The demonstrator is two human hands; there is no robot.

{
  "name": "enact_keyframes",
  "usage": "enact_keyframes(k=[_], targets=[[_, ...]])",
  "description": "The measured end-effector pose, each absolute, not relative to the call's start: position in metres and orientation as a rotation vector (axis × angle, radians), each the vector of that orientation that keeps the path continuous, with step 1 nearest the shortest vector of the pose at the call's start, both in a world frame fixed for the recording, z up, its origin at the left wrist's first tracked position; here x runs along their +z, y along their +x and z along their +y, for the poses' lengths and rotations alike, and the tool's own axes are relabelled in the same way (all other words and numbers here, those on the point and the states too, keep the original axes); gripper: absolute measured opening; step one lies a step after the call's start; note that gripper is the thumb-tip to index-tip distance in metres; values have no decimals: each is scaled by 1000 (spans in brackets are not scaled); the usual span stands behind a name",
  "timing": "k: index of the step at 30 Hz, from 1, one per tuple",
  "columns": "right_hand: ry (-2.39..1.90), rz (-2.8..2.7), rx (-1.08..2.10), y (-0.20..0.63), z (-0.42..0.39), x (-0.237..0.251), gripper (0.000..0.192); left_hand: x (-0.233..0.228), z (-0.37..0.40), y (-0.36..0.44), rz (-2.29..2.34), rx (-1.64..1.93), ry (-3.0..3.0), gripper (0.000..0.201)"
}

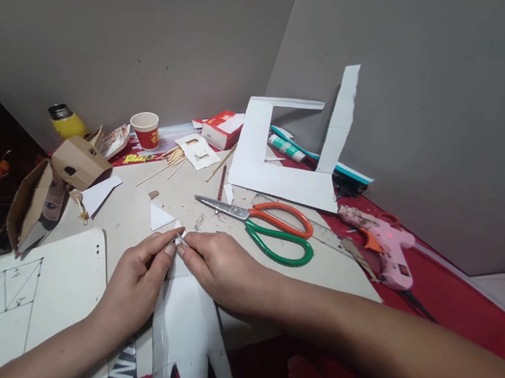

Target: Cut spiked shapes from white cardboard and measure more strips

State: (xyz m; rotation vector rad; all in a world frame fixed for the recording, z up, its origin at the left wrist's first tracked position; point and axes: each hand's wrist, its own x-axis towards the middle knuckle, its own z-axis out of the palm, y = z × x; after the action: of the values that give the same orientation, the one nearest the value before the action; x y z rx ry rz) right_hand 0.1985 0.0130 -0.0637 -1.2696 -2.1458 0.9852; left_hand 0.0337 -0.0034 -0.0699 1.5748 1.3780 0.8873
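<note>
A white card cutout [186,320] with long pointed strips at its lower end hangs over the near edge of the work board. Both hands meet at its narrow top end. My left hand [142,270] is closed, thumb and fingers pinching the card there. Beside it, my right hand [220,267] is closed in a pinch on the same end. A small greyish sliver shows between the fingertips, too small to name. Just beyond the fingers lies a white triangular scrap [160,217]. Scissors [252,218] with one orange and one green handle rest past my right hand.
A large white card frame [283,181] stands behind the scissors. To the right lies a pink glue gun [390,247]. Further back are a paper cup [144,130], a red box [222,129] and wooden sticks [174,160]. A sheet with a drawing [68,274] is at left.
</note>
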Motion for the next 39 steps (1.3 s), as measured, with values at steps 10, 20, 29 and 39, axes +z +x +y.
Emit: enact_keyframes(k=[10, 20, 29, 39], targets=[[-1207, -2158, 830, 198, 15, -74, 24, -67, 2, 32, 1299, 875, 1496, 31], [-1155, -2083, 786, 198, 16, -77, 23, -65, 8, 26, 1245, 790, 1471, 42], [-1215, -1660, 1056, 200, 25, -72, 30, -72, 14, 23, 1222, 871, 1118, 54], [-1281, -1326, 1446, 200, 41, -75, 18, -74, 33, 9, 1401, 1107, 1052, 67]])
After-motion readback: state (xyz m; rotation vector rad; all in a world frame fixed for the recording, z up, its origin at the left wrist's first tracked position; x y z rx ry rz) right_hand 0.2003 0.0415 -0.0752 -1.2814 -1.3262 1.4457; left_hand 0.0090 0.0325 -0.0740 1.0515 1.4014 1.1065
